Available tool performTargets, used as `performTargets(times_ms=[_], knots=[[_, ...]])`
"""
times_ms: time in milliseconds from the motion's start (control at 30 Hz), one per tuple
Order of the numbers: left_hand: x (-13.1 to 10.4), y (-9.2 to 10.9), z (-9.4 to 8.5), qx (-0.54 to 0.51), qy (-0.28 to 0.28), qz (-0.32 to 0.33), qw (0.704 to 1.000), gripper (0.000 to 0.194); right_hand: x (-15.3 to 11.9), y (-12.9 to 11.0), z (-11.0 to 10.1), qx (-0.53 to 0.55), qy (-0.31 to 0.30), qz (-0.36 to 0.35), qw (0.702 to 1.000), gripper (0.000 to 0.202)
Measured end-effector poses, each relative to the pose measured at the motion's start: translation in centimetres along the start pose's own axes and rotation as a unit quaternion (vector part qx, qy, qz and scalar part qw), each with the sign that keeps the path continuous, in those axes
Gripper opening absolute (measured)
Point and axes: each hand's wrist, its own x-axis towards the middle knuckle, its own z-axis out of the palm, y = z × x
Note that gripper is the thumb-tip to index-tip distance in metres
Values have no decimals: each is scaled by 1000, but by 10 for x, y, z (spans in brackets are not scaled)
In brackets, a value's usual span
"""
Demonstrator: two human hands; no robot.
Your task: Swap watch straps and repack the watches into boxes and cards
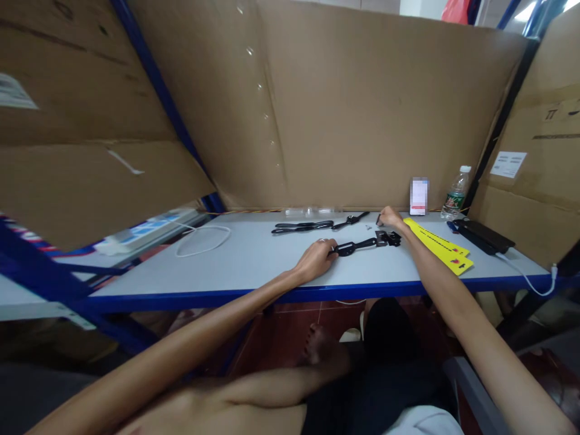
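My left hand [318,260] rests on the table and its fingers are closed on one end of a slim black strap-like piece [348,248] with an oblong opening. The other end of that piece lies against a dark square part [381,238], with a small heap of black pieces [393,238] beside it. Farther back, my right hand [389,216] is closed in a pinch above the tabletop. Something small and dark shows at its fingertips, too small to name. Between the hands and the back lie tiny light-coloured bits [368,228].
Long black strips [302,227] and another black piece [350,221] lie behind my left hand. Yellow cards [435,244], a phone [419,196], a bottle [455,193] and a dark power bank [487,234] with a white cable stand right. Cardboard [362,109] walls the table [181,272].
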Motion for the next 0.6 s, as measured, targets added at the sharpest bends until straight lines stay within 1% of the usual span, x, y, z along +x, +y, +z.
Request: performTargets(times_ms=[67,100,133,167,200,267,300,367,467,533,600], knots=[[-3,2,0,22,10,12,1000,21,-4,-9,-3,31,35,-16,999,14],[-4,2,0,26,12,13,1000,22,-8,-14,-2,67,41,-33,996,15],[-5,3,1,27,13,13,999,23,-13,-21,0,117,33,-57,991,16],[-5,3,1,26,14,13,999,23,-20,-28,3,173,7,-83,981,17],[-5,3,2,24,16,12,1000,24,-28,-34,8,226,-31,-108,968,18],[-6,3,3,25,19,9,999,24,-45,-46,20,298,-116,-140,937,19],[-5,4,4,27,19,8,999,24,-53,-51,26,320,-150,-145,924,19],[-5,4,4,34,16,8,999,23,-65,-57,37,350,-188,-141,907,19],[-5,4,5,41,17,8,999,20,-72,-59,44,380,-200,-122,895,20],[-4,4,6,41,17,8,999,19,-73,-59,44,388,-200,-113,893,19],[-4,4,7,42,16,8,999,19,-72,-58,42,382,-214,-106,893,16]])
